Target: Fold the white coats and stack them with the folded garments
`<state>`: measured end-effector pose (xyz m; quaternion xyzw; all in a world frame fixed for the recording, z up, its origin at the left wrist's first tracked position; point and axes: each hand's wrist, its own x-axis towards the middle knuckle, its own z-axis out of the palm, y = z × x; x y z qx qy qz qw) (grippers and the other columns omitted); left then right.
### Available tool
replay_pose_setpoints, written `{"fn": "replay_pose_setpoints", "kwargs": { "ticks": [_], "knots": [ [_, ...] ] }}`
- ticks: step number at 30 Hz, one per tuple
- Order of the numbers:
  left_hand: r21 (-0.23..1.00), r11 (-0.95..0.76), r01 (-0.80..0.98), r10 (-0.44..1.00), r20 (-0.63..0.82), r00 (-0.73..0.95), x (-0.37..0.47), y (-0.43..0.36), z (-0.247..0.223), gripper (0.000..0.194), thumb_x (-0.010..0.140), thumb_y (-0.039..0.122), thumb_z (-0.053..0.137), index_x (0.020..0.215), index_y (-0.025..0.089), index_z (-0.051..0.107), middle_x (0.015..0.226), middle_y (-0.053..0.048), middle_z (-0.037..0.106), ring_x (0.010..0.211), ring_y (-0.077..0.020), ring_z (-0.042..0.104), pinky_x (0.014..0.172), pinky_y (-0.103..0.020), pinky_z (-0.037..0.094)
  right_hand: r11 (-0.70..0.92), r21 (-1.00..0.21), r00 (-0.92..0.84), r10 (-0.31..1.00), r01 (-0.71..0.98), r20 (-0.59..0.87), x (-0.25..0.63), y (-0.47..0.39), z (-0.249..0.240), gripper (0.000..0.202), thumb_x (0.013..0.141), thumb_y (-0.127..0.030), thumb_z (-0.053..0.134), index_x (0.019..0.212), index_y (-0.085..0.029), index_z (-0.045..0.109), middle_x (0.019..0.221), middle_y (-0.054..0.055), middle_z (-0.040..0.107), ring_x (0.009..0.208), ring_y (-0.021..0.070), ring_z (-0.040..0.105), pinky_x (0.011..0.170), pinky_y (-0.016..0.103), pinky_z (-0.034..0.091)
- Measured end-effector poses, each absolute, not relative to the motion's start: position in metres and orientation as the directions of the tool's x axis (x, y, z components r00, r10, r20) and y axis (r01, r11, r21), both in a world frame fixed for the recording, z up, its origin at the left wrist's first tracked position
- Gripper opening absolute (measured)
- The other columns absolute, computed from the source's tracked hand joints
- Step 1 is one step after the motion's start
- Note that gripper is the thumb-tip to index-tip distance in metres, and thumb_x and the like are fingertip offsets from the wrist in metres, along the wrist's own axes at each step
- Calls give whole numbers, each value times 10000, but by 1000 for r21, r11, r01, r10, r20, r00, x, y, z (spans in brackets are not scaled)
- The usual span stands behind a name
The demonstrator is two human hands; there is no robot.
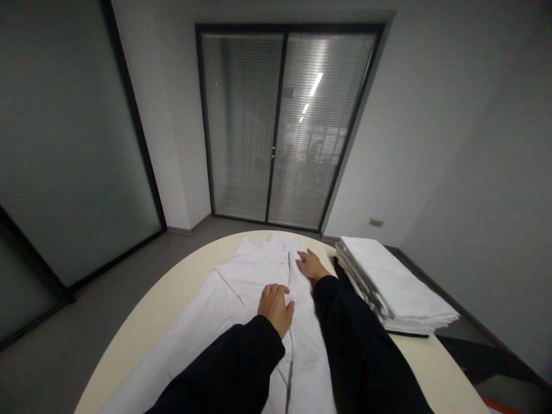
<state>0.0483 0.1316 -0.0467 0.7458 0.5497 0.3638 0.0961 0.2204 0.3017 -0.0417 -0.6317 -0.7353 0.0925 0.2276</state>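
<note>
A white garment point(259, 259) with a collar and a buttoned front lies spread over the round table, its collar at the far edge. My left hand point(276, 306) rests on the middle of its front, beside the placket, with fingers bent and the thumb apart. Farther up, my right hand point(311, 265) lies on the garment's right side near the shoulder, fingers spread. Black sleeves cover both my forearms and hide part of the cloth.
On the right side of the cream table point(181, 282) sits a stack of folded white cloths point(392, 282), with dark fabric beneath. Beyond the table are glass doors with blinds point(319, 144). Frosted glass panels point(73, 132) stand at the left.
</note>
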Motion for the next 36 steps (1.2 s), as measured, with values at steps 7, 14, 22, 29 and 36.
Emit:
{"fn": "replay_pose_setpoints", "kwargs": {
  "ticks": [7, 14, 22, 29, 36],
  "knots": [
    [533, -383, 755, 898, 408, 167, 47, 129, -43, 301, 804, 96, 505, 1073, 190, 604, 995, -77, 582, 999, -239, 482, 923, -387, 390, 211, -295, -179, 975, 932, 132, 205, 290, -40, 499, 939, -414, 369, 1417, -273, 393, 1550, 54, 239, 1421, 276, 166, 1129, 493, 134],
    [536, -397, 745, 893, 413, 178, 47, 129, -47, 302, 848, 162, 502, 1108, 199, 651, 1008, -87, 594, 1016, -249, 474, 941, -391, 390, 139, -247, -139, 990, 959, 15, 207, 282, -49, 615, 943, -533, 267, 1476, -228, 284, 1566, 89, 173, 1429, 335, 106, 1095, 573, 147],
    [522, -421, 742, 888, 403, 221, 48, 128, -47, 379, 841, 170, 500, 1207, 190, 597, 1097, -80, 606, 1048, -255, 475, 935, -384, 397, 168, -205, -146, 982, 964, 116, 210, 258, -32, 511, 936, -465, 338, 1427, -325, 357, 1531, 52, 283, 1368, 301, 264, 1060, 504, 234],
    [528, -452, 719, 878, 406, 254, 48, 126, -48, 430, 820, 197, 529, 1250, 199, 563, 1168, -90, 596, 1078, -272, 481, 945, -411, 394, 23, -192, 15, 981, 981, 192, 200, 250, -14, 580, 845, -634, 399, 965, -145, 687, 1075, 202, 642, 1073, 339, 533, 906, 461, 345],
    [522, -473, 710, 871, 397, 288, 48, 126, -48, 440, 826, 210, 518, 1265, 229, 554, 1219, -68, 588, 1104, -266, 494, 966, -413, 386, -86, -202, 122, 977, 976, 176, 181, 254, -17, 408, 841, -456, 482, 953, -124, 689, 964, 195, 684, 953, 309, 622, 873, 450, 356]
  ]
}}
